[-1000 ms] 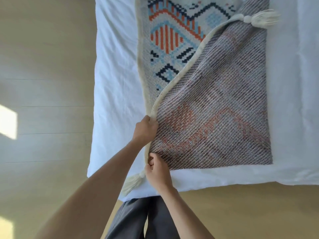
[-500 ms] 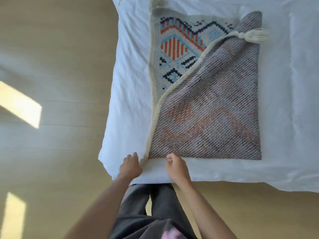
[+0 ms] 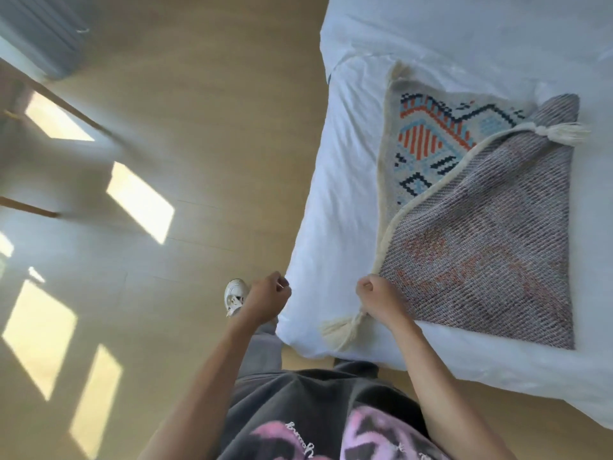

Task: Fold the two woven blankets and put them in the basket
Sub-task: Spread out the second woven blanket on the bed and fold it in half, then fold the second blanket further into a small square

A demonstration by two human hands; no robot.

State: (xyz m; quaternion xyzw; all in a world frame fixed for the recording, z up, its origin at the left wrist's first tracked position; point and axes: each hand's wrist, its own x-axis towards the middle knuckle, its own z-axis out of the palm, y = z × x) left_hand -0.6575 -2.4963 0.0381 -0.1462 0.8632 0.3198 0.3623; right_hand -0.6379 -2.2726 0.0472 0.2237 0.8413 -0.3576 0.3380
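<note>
One white-sheeted bed (image 3: 447,44) fills the right of my view, its near corner pointing at me above the pale wooden floor (image 3: 199,94). On the bed lies the patterned woven blanket (image 3: 481,244), folded diagonally with the grey underside up. My right hand (image 3: 379,298) is closed on the blanket's near corner, just above its cream tassel (image 3: 341,328). My left hand (image 3: 265,298), curled into an empty fist, hangs off the bed's corner, beside my white shoe (image 3: 235,295).

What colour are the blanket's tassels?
Cream, clearest in the head view: tassels on the blanket.
</note>
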